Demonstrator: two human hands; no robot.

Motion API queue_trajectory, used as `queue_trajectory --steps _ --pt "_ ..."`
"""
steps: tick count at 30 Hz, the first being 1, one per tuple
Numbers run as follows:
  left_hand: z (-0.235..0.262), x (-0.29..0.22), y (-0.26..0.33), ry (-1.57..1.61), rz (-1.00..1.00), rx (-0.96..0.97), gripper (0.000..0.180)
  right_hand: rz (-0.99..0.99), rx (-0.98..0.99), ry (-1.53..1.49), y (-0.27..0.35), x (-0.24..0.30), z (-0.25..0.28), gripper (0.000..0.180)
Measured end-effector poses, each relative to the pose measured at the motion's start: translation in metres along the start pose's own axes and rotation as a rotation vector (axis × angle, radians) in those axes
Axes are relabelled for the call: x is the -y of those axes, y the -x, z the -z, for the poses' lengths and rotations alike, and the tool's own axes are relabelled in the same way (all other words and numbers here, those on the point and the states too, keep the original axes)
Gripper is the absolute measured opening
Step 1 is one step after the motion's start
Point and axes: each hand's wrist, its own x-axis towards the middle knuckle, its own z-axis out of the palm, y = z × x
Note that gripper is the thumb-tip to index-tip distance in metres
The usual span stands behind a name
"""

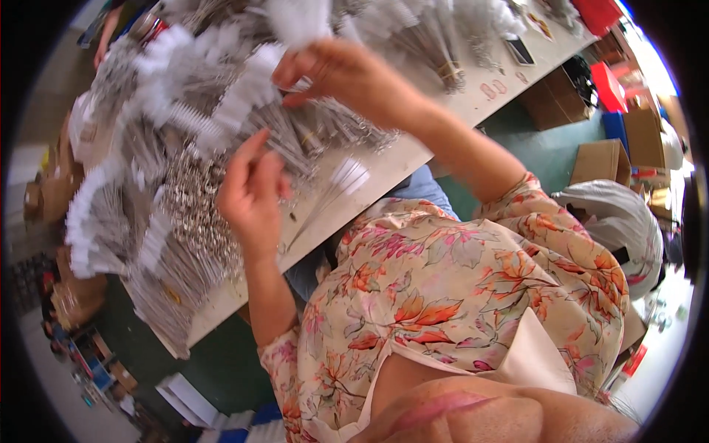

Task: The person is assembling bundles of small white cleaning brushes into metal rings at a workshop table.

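Bundles of thin wire-stemmed brushes with white bristle heads (247,92) cover much of the table. Over these brushes my right hand (347,77) is raised, its fingers bent and blurred by motion; whether anything is between them I cannot make out. My left hand (255,196) hovers lower and to the left, index finger stretched out and the other fingers loosely curled, with no held thing showing. Beside it lies a heap of small shiny metal pieces (196,196), too small to name surely. A few loose brushes (347,177) rest near the table's front edge.
The pale table (473,103) runs diagonally. A dark-screened phone (519,52) lies at its far right, near small pinkish loops (493,90). Cardboard boxes (600,162) and a white plastic bag (620,221) stand at right. Another person's arm (107,33) shows at far left.
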Motion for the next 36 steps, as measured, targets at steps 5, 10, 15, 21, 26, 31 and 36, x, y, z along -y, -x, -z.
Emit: queue_trajectory --steps 5,10,15,21,26,31,36 --pt "0.006 0.019 -0.008 -0.391 -0.328 -0.149 0.009 -0.009 0.151 0.207 0.017 -0.015 -0.067 0.027" --pt "0.008 0.014 0.013 -0.341 -0.417 -0.288 0.007 -0.290 0.047 0.243 0.023 -0.030 -0.025 0.031" --pt "-0.007 0.044 0.029 -0.558 -0.643 -0.127 0.027 -0.566 -0.161 -0.648 0.025 -0.045 -0.056 0.024" --pt "0.047 0.002 0.007 -0.375 -0.607 -0.137 0.074 -0.575 0.269 0.041 0.017 -0.017 -0.033 0.023" --pt "0.031 -0.006 0.024 0.314 0.009 0.360 0.091 -0.327 0.557 0.353 0.029 -0.021 -0.064 0.020" --pt "0.055 0.018 0.031 -0.054 -0.240 0.220 0.029 -0.394 0.569 0.291 0.031 -0.010 -0.054 0.020" --pt "0.035 0.018 0.054 -0.135 -0.293 0.138 0.022 -0.822 0.630 0.106 0.046 -0.004 -0.039 0.019"
